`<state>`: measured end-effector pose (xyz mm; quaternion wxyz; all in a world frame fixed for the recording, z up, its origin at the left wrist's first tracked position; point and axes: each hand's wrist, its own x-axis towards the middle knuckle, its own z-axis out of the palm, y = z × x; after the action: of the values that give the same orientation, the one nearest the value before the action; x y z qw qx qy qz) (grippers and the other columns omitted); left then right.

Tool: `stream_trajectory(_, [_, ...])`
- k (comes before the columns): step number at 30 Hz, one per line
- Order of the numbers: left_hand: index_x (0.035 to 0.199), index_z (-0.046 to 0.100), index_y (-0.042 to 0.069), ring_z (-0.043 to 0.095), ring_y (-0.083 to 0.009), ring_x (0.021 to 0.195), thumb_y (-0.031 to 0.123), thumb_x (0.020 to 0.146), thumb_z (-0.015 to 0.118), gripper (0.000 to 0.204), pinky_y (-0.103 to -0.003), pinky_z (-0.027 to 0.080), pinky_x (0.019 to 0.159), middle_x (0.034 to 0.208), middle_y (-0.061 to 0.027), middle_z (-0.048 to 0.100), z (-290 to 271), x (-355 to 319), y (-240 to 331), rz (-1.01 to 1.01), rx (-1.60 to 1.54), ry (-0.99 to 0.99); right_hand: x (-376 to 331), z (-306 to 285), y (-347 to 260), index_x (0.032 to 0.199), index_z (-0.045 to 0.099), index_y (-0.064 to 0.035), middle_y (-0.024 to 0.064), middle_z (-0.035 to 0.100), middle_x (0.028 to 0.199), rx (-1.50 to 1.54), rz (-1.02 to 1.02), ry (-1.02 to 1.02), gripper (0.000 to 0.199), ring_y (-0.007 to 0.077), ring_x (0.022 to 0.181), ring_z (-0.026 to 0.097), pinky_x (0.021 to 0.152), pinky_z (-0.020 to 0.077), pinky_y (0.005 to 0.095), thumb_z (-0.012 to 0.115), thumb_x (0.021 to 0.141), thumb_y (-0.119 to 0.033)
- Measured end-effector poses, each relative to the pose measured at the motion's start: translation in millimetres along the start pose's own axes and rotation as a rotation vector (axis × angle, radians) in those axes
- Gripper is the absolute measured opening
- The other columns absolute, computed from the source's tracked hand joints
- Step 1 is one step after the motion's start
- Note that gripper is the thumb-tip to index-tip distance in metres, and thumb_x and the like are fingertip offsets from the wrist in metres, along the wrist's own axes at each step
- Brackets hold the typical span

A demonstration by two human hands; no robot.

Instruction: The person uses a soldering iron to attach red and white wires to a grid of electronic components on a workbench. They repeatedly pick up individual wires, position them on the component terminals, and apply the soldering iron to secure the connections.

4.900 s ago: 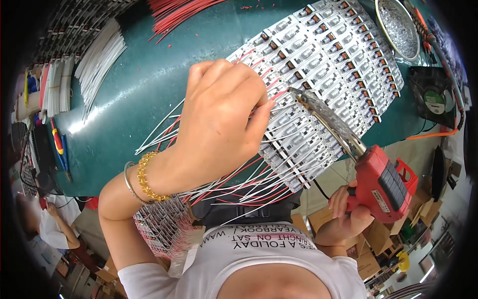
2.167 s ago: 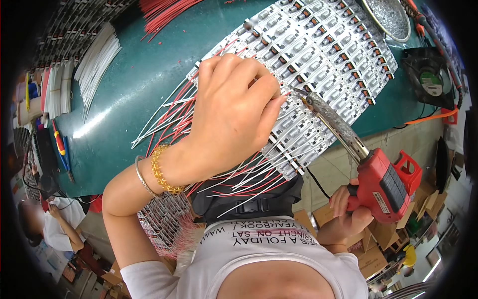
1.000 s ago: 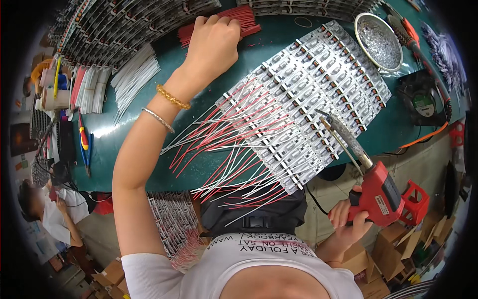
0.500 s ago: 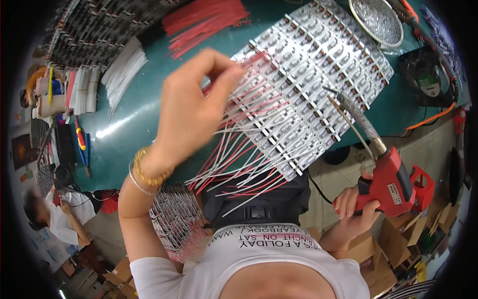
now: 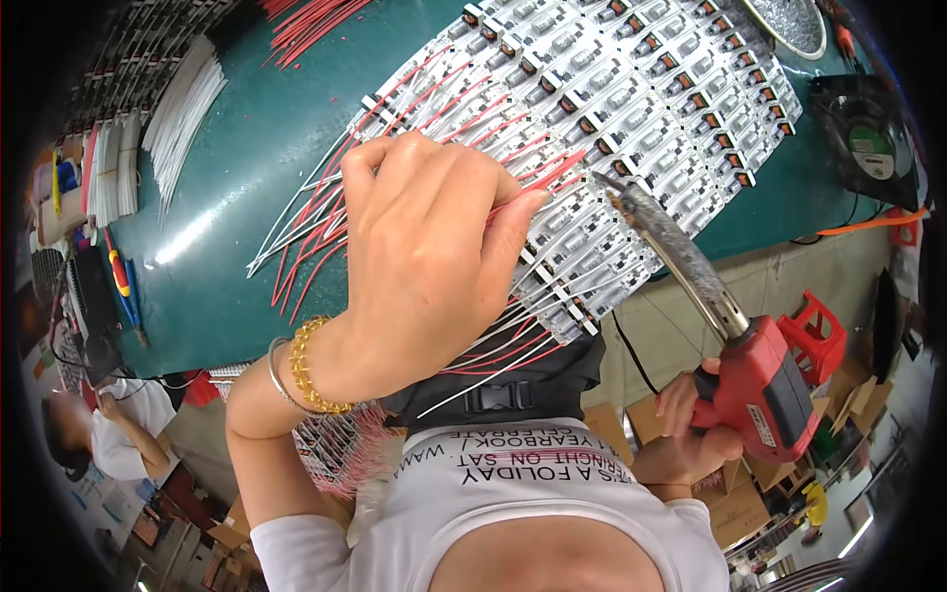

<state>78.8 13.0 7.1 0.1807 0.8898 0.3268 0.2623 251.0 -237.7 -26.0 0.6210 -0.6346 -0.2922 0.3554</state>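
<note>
A white panel of small circuit boards (image 5: 681,84) lies on the green table, with red and white wires fanned over its left part and front edge. My left hand (image 5: 424,237) is over those wires, its thumb and forefinger pinched on several red wires (image 5: 557,173) whose ends stick out over the panel. In my right hand (image 5: 686,434) is the grip of a red soldering gun (image 5: 764,390). Its dark tip points up and left, just right of the red wire ends; whether they touch I cannot tell. My left palm is hidden.
Loose red wires (image 5: 306,30) and a bundle of white wires (image 5: 182,123) lie at the far left. A screwdriver (image 5: 120,274) rests near the left end. At the right are a metal bowl (image 5: 789,25) and a black fan (image 5: 868,143). Another person (image 5: 128,434) sits at left; cardboard boxes (image 5: 740,513) stand at right.
My left hand has moved right and now holds red wires over the panel. The soldering tip has come closer to its fingers. The whole view has shifted a little.
</note>
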Motion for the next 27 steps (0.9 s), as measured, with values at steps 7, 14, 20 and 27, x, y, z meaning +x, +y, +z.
stream_trajectory(7, [0.071,0.056,0.006,0.047,-0.0216,0.067,0.005,0.070,0.071,0.014,-0.033,0.032,0.072,0.066,-0.0030,0.052,5,0,0,0.028,0.017,0.027,11,19,-25,0.112,0.042,0.0045,-0.0004,0.042,0.045,-0.106,0.031,-0.060,0.082,0.0118,0.037,0.041,0.042,0.0372,0.0258,0.052,0.074,-0.067])
stream_trajectory(14, [0.071,0.056,0.007,0.047,-0.0217,0.066,0.005,0.070,0.070,0.014,-0.034,0.032,0.072,0.066,-0.0029,0.051,5,1,0,0.046,0.029,0.037,-24,0,48,0.115,0.041,0.0055,-0.0006,0.044,0.047,0.493,-0.270,0.211,0.078,0.0106,0.037,0.040,0.042,0.0364,0.0246,0.052,0.079,-0.063])
stream_trajectory(20, [0.071,0.056,0.007,0.047,-0.0218,0.065,0.005,0.071,0.070,0.014,-0.034,0.032,0.071,0.065,-0.0029,0.051,6,-2,0,0.051,0.036,0.049,16,35,-34,0.122,0.036,0.0081,-0.0009,0.042,0.045,-0.044,0.009,-0.018,0.085,0.0107,0.037,0.039,0.042,0.0364,0.0243,0.052,0.079,-0.063])
stream_trajectory(27, [0.073,0.058,0.006,0.051,-0.0220,0.071,0.004,0.070,0.070,0.012,-0.034,0.035,0.074,0.072,-0.0034,0.057,2,0,-2,0.080,0.037,0.095,10,24,-25,0.114,0.041,0.0093,0.0003,0.041,0.045,0.029,0.020,0.055,0.086,0.0113,0.036,0.039,0.041,0.0372,0.0245,0.049,0.076,-0.068])
